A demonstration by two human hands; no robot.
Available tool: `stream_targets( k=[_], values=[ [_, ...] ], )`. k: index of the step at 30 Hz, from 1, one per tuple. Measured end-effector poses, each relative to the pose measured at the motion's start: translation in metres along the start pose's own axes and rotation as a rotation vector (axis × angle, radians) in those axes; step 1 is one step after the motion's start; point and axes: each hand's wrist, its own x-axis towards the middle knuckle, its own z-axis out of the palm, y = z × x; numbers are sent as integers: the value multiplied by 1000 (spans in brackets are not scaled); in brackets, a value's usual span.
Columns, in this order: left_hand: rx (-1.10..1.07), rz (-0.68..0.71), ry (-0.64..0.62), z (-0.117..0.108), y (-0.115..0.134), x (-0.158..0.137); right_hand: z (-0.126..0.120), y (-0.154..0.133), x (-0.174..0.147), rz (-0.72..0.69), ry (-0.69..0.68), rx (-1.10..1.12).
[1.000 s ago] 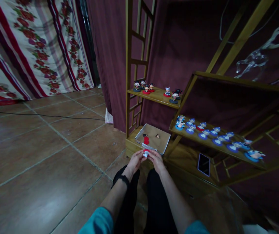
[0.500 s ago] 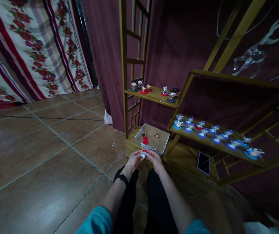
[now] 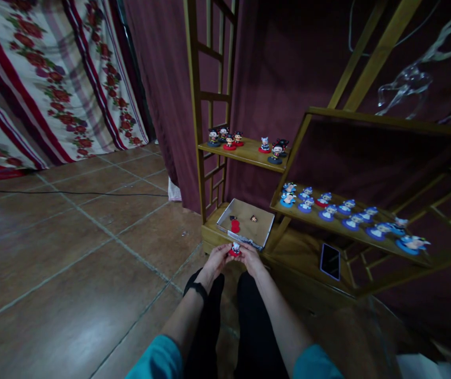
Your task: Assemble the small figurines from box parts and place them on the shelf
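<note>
Between my fingertips, just in front of the box, is a small white figurine (image 3: 235, 247) standing upright on a red round base. My left hand (image 3: 218, 259) grips its left side, and my right hand (image 3: 250, 259) grips its right side. Right beyond them, a shallow cardboard box (image 3: 262, 216) rests on the low wooden shelf. Inside it lie red round bases (image 3: 235, 226), a small dark piece (image 3: 233, 217) and a small figurine part (image 3: 253, 218).
Several figurines stand on the upper shelf (image 3: 249, 153); more, mostly blue and purple, line the right shelf (image 3: 314, 215). A phone (image 3: 330, 261) lies on the lower right shelf. A clear deer ornament (image 3: 407, 87) stands above. A cable (image 3: 71, 191) crosses the tiled floor.
The figurine has been turned in my fingers: its red part was on top, and now the red base is underneath with the white body above. Both hands keep hold of it.
</note>
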Motion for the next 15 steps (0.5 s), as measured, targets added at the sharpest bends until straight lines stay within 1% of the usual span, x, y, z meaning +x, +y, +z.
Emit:
stream_targets(
  k=[4, 6, 10, 13, 15],
  values=[
    [-25, -8, -24, -3, -3, 5, 1, 1, 3, -11, 26, 18],
    [-67, 3, 8, -4, -3, 7, 3, -1, 1, -27, 28, 46],
    [-147, 36, 116, -5, -1, 10, 9, -4, -3, -44, -10, 73],
    [-159, 40, 140, -4, 0, 11, 11, -5, -5, -47, -26, 38],
    [-162, 39, 130, -5, 1, 11, 12, -5, -5, -54, -22, 33]
  ],
)
